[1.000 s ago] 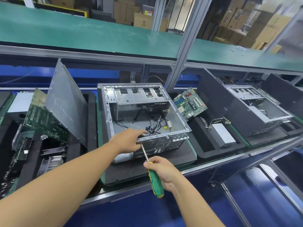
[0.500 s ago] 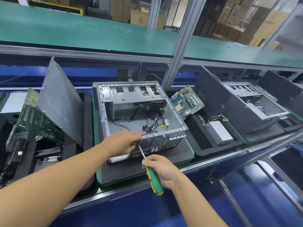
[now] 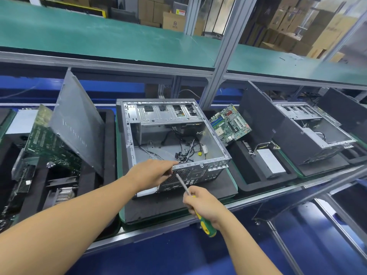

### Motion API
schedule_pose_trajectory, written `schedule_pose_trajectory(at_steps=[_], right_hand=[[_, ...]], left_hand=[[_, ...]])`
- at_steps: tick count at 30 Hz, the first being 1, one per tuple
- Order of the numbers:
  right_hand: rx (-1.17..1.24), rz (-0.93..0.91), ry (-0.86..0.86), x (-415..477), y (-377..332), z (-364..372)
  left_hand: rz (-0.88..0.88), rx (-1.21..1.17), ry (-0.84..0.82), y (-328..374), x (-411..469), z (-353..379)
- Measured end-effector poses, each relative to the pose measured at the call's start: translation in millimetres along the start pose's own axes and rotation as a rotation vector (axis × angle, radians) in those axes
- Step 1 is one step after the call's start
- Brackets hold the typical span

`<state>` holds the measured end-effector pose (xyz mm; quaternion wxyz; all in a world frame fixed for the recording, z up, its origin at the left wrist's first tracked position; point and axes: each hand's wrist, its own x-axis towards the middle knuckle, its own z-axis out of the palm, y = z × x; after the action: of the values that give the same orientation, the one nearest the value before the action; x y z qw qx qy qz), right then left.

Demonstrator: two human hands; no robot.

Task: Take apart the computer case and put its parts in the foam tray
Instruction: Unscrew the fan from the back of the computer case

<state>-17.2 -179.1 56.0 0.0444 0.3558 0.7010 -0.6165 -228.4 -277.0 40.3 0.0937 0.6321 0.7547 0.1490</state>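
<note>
An open grey computer case (image 3: pixel 170 135) lies on a black foam pad in front of me, loose cables inside. My left hand (image 3: pixel 151 173) rests on the case's near rim, its fingers curled at the rear panel by the fan grille; what they pinch is hidden. My right hand (image 3: pixel 206 207) grips a green and yellow screwdriver (image 3: pixel 206 227), whose shaft points up at the rear panel beside the left fingers. A black foam tray (image 3: pixel 256 175) to the right holds a motherboard (image 3: pixel 230 124) and a silver power supply (image 3: pixel 270 161).
To the left, another foam tray (image 3: pixel 105 139) carries a leaning side panel (image 3: pixel 77 124), a green board (image 3: pixel 47 149) and a heatsink. A second opened case (image 3: pixel 309 133) sits at the right. A green shelf (image 3: pixel 99 36) runs overhead; a metal rail borders the bench's near edge.
Both hands have stayed at the rear panel with the screwdriver tip on it; only the camera view has shifted slightly.
</note>
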Motion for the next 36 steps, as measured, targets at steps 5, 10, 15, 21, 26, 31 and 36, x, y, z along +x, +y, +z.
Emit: schedule_pose_trajectory(at_steps=[5,10,15,21,26,31,36], right_hand=[[0.357,-0.055,0.131,16,-2,14],[0.403,-0.048,0.290,41,-19,40],[0.263,-0.108,0.430,54,-24,54],[-0.053,-0.157,0.553,58,-28,54],[-0.095,-0.132,0.526,59,-29,50],[-0.007,-0.116,0.494,59,-29,53],[0.169,-0.077,0.448,52,-24,47]], left_hand=[[-0.032,-0.002,0.018,0,0,1],[-0.070,-0.038,0.006,2,2,0],[-0.094,-0.024,0.020,5,1,-1],[-0.122,-0.019,-0.005,8,1,-3],[-0.064,-0.032,0.006,8,-2,-5],[-0.126,-0.290,-0.007,7,-2,-17],[-0.251,-0.398,-0.068,3,13,-21]])
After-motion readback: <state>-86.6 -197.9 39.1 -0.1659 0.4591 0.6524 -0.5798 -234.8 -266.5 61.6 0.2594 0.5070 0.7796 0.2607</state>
